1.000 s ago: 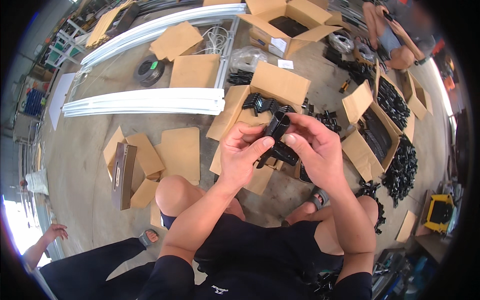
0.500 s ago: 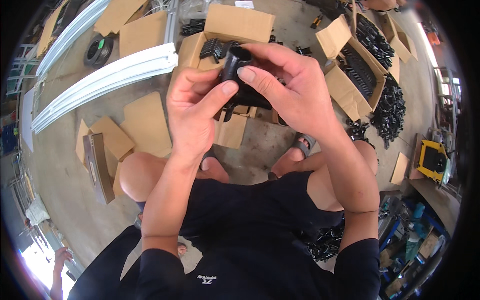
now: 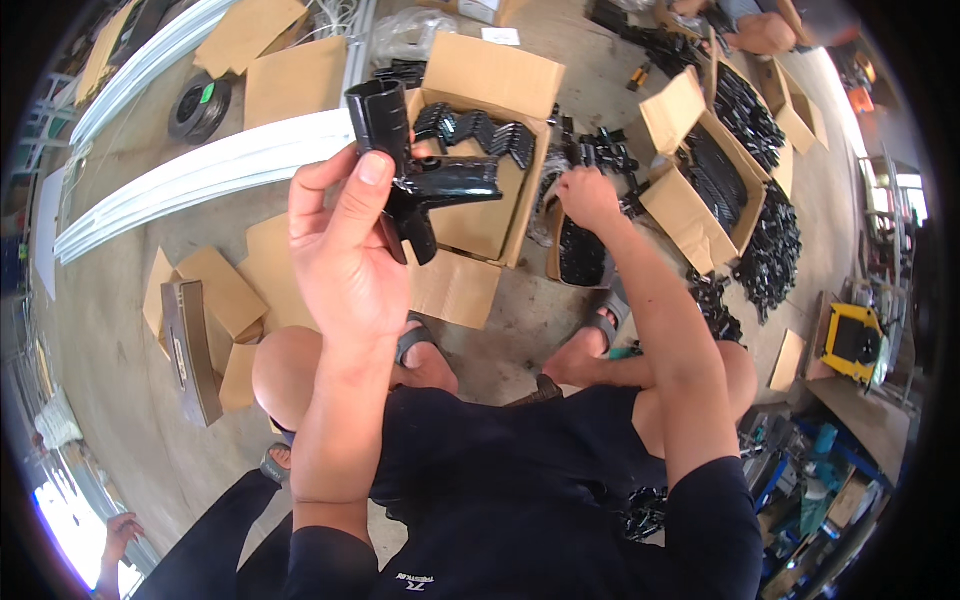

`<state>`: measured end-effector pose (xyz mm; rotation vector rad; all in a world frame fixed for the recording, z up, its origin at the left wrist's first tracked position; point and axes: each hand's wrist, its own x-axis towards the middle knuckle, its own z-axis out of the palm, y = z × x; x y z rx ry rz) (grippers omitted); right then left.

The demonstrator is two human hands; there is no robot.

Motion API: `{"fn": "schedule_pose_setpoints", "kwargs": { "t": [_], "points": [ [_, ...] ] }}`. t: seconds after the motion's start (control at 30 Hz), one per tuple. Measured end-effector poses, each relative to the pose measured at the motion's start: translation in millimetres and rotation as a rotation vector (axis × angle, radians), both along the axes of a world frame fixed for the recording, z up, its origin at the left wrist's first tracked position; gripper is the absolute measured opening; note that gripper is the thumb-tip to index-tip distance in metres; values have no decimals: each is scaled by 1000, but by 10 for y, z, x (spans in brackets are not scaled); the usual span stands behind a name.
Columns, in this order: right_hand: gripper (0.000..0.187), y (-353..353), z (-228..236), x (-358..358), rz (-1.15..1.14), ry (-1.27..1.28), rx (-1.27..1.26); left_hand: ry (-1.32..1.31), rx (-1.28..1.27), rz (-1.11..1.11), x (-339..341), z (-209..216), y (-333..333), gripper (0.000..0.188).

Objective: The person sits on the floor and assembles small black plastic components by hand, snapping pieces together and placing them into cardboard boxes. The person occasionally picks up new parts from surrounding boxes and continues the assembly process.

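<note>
A glossy black branched tube fitting point(image 3: 450, 183) is gripped between the thumb and fingers of my left hand point(image 3: 350, 255), raised in front of me. One open tube end points up and another branch juts right. Behind it stands an open cardboard carton point(image 3: 494, 68) with a row of black angled pieces point(image 3: 475, 132) inside. My right hand point(image 3: 588, 198) reaches away, its fingers bent and closed over the top of a small box point(image 3: 554, 262) of dark parts. Whatever those fingertips hold is hidden. Loose black fittings point(image 3: 605, 150) lie just beyond them.
Rightward, another open carton point(image 3: 685, 228) holds black parts, beside a heap of black fittings point(image 3: 772, 240). Long white rails point(image 3: 210, 185) and a black coil point(image 3: 200, 108) lie left. Another person point(image 3: 765, 35) is at the upper right; someone's hand point(image 3: 122, 530) shows lower left.
Both hands were on the fitting. My right hand has let go and moved right to the small box. My left hand has shifted slightly left and down, still holding the fitting.
</note>
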<state>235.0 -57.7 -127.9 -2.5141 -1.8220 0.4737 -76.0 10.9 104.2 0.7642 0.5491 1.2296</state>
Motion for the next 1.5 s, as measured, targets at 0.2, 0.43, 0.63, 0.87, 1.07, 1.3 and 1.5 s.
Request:
{"fn": "schedule_pose_setpoints", "kwargs": {
  "t": [0.2, 0.43, 0.63, 0.87, 1.07, 1.3, 1.5],
  "points": [
    [30, 372, -680, -219, 150, -194, -240, -68, -143, 173, -165, 134, 37, 26],
    [29, 582, -1634, 451, 39, -106, -420, -126, -208, 24, -41, 80, 121, 25],
    [25, 637, -1676, 454, 13, -109, -389, -191, -269, -26, 69, 98, 159, 23],
    [21, 553, -1664, 487, -36, -64, -245, -202, -260, -47, 195, 155, 128, 25],
    [18, 410, -1639, 343, -89, 82, 4, -132, -270, -35, 218, 118, 9, 24],
    [7, 267, -1351, 322, -301, 166, 507, -164, -182, 51, 220, 149, 23, 23],
    [11, 378, -166, 749, -190, 267, 700, -157, -109, 30, 308, 75, 40, 21]
  ]
}}
